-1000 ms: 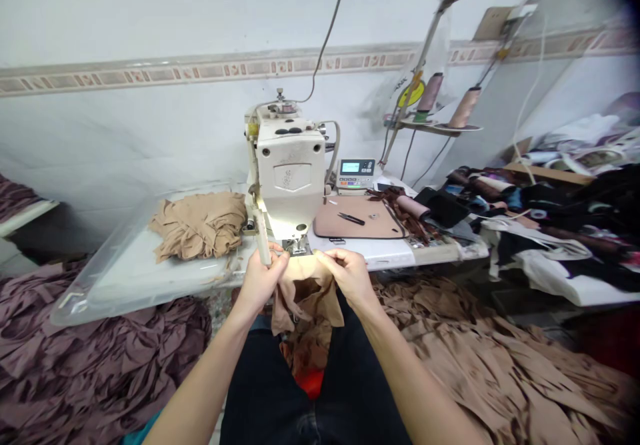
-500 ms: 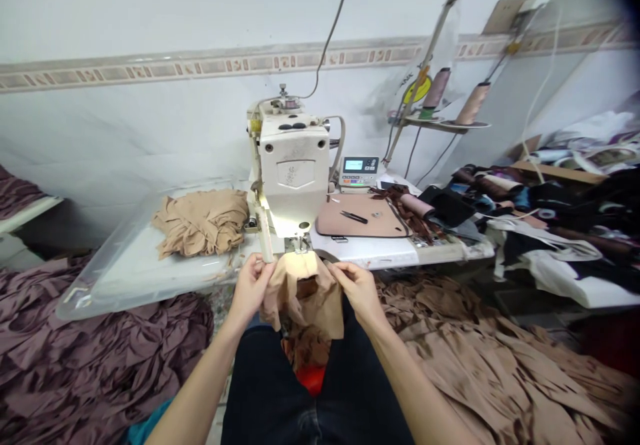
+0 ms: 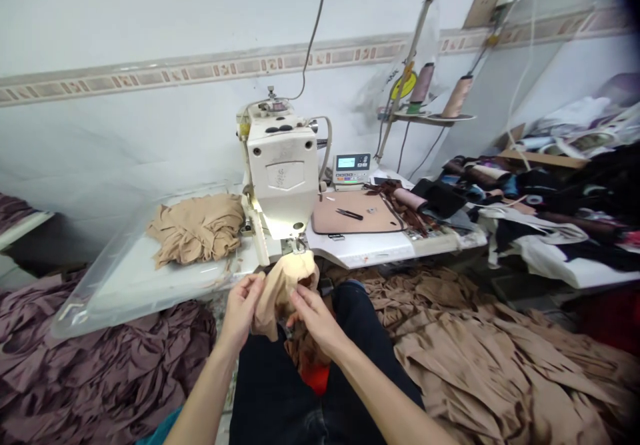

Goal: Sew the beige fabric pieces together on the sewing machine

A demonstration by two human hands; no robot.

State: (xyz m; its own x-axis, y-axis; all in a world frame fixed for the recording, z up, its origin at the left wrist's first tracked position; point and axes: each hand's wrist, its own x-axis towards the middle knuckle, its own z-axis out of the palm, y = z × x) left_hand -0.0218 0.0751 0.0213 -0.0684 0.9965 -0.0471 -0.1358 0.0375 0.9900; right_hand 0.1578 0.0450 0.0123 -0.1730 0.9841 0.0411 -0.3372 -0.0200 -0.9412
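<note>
A tan piece of fabric point(image 3: 273, 302) hangs at the front of the white sewing machine point(image 3: 283, 178), its top lit by the machine's lamp below the needle area. My left hand point(image 3: 243, 305) pinches the fabric's left edge between thumb and fingers. Closer to the middle, my right hand point(image 3: 313, 317) grips the same fabric just under the lit part, fingers closed on it. Whether the cloth lies under the presser foot point(image 3: 299, 245) I cannot tell. Folds hide the fabric's lower right side.
Crumpled tan fabric point(image 3: 197, 228) lies on the table left of the machine. Dark thread snips point(image 3: 349, 214) rest on a pinkish pad point(image 3: 327, 222) beside a control panel point(image 3: 351, 168). Purple cloth point(image 3: 150, 365) is heaped at lower left, brown cloth point(image 3: 480, 358) at lower right.
My right hand has moved left and inward, taking hold nearer the fabric's middle. The fabric has gone from spread wide to gathered toward the left. The view has shifted slightly.
</note>
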